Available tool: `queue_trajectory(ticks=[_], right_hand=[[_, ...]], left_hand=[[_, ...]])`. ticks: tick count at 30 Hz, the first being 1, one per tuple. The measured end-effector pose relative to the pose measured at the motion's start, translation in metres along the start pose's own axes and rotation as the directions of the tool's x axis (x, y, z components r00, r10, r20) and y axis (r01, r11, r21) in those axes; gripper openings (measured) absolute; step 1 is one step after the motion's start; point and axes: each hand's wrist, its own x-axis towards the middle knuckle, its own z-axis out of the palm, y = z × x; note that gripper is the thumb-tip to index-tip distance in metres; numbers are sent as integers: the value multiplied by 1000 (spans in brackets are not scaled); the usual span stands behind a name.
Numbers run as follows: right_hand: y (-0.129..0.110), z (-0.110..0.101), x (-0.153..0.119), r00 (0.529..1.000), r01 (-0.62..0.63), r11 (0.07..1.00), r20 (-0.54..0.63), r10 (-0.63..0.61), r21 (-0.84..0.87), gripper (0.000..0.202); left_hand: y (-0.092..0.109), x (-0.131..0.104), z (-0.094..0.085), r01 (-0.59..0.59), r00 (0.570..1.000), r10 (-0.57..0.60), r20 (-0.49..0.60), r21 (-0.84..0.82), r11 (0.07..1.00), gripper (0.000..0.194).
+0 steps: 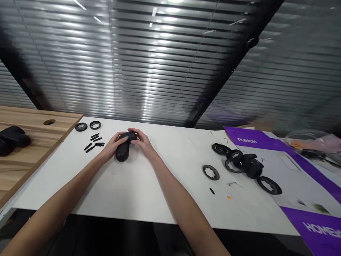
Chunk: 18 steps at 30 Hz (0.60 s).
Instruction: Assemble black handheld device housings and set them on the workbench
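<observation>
Black rounded device [122, 152], one: held at the white table [112, 192], its far end clasped between curled left hand [113, 146] and pinching right hand [143, 143]; black strips [99, 144] laid near left hand

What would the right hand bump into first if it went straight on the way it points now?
The black device, it seems: the right hand is touching its upper end. Beyond that, the line appears to run toward the slatted blinds, though depth is unclear.
</observation>
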Motion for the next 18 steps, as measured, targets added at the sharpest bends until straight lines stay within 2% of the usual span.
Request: queue_trajectory(ticks=[4, 6, 10, 15, 18], right_hand=[[-1, 4, 0, 998, -35, 998, 47, 33, 42, 34], [-1, 8, 0, 997, -72, 993, 39, 68, 96, 33], [0, 12, -1, 993, -71, 978, -81, 88, 197, 43], [4, 3, -3, 979, -57, 929, -164, 124, 366, 54], [6, -2, -3, 979, -11, 944, -186, 77, 330, 62]], left_hand=[[2, -1, -1, 102, 993, -97, 71, -67, 993, 58], [1, -3, 0, 171, 981, -155, 119, -131, 977, 66], [-1, -5, 6, 202, 968, -171, 186, -163, 966, 75], [2, -9, 14, 267, 954, -234, 186, -176, 948, 66], [6, -11, 18, 297, 942, -243, 230, -239, 925, 64]])
